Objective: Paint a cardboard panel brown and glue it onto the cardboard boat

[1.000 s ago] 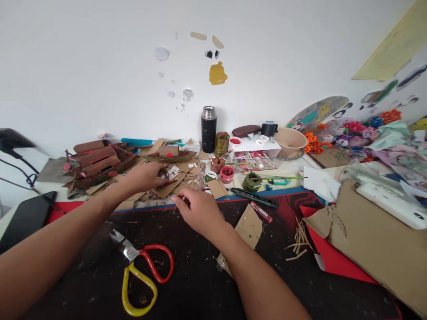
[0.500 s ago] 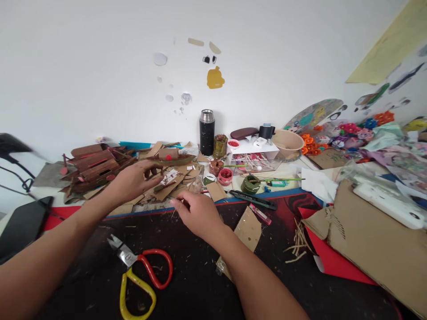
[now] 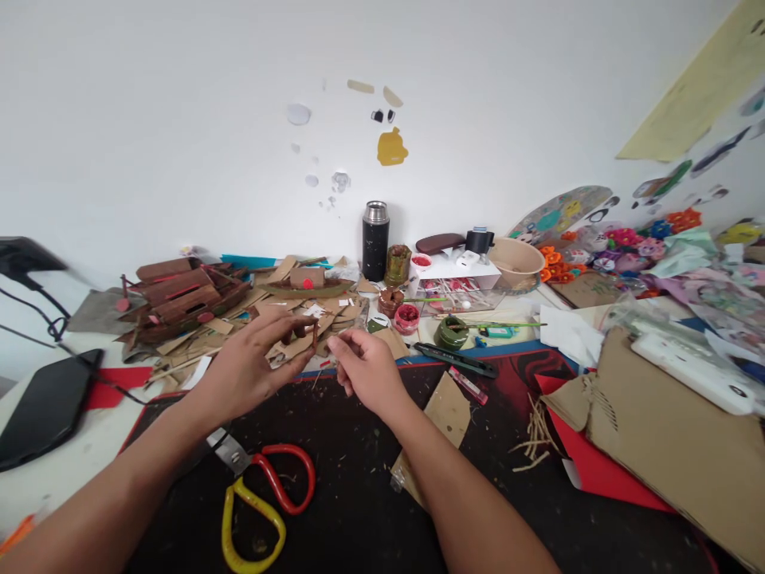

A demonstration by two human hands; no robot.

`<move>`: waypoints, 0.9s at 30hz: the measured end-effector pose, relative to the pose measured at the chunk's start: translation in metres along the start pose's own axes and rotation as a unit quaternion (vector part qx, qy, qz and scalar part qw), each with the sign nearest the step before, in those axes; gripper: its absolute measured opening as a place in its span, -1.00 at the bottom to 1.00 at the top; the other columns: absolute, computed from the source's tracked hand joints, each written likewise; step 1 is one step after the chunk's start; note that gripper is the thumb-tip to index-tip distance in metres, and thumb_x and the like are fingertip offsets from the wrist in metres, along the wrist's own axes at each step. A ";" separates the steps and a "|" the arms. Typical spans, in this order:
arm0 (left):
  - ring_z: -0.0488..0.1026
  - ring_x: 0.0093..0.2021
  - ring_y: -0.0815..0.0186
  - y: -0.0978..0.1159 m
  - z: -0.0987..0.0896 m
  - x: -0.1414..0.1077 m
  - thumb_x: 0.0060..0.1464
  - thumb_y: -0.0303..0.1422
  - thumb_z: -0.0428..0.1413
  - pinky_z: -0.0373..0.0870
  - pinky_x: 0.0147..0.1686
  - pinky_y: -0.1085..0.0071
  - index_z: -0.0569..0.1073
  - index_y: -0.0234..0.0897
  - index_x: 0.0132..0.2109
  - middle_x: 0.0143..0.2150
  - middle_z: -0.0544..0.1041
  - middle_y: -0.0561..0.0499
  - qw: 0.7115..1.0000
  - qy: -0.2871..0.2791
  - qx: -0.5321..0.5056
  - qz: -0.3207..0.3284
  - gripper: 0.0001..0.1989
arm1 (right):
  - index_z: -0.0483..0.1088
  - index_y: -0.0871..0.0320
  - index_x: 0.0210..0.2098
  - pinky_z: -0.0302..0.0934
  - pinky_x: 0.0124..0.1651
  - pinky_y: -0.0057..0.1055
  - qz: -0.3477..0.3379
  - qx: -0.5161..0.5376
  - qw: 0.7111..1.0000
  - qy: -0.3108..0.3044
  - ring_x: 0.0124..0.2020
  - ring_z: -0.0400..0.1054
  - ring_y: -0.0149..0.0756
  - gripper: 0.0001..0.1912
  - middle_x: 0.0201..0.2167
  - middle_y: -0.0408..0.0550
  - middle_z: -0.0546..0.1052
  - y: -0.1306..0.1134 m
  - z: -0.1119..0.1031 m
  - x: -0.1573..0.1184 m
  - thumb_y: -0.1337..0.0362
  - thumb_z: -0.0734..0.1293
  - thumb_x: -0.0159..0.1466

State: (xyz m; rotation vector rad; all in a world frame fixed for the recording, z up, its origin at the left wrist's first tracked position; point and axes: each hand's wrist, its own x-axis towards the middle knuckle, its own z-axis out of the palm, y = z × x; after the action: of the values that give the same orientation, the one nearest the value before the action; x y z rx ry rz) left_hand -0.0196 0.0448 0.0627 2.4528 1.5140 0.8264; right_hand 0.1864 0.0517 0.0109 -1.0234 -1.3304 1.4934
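Note:
My left hand is raised over the near edge of the cardboard scraps, its thumb and fingers pinching a small brown piece. Just right of it, my right hand is closed, thumb against the fingers; what it grips, if anything, is too small to make out. The two hands' fingertips are close together. Below my left hand lie scissors with one red and one yellow handle. Behind the hands stands a brown cardboard boat with a red dot.
More brown boats sit at the left. Paint jars, a black thermos, a green cutter and a glue tube lie ahead and right. A large cardboard sheet is at far right; a black phone-like slab at left.
My left hand has come right and nearer, toward my right hand, and the brown piece now shows in its fingers. My right hand has shifted slightly right. The view has shifted a little.

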 end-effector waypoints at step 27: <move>0.58 0.05 0.06 0.008 0.014 -0.005 0.33 -0.16 0.06 0.54 0.08 0.17 0.54 -0.14 0.16 0.07 0.62 -0.17 0.997 -0.008 0.020 0.076 -0.64 | 0.42 0.08 -0.28 -0.11 -0.72 -0.51 0.023 0.122 0.992 0.008 -0.75 0.09 -0.51 -0.62 -0.67 -0.36 0.35 -0.008 -0.005 0.004 -0.07 0.48 0.20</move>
State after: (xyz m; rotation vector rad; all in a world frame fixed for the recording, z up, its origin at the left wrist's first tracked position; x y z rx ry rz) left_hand -0.0074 0.0389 0.0523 2.6233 1.3648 0.8052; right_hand 0.1904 0.0569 0.0181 -0.9104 -1.0869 1.6341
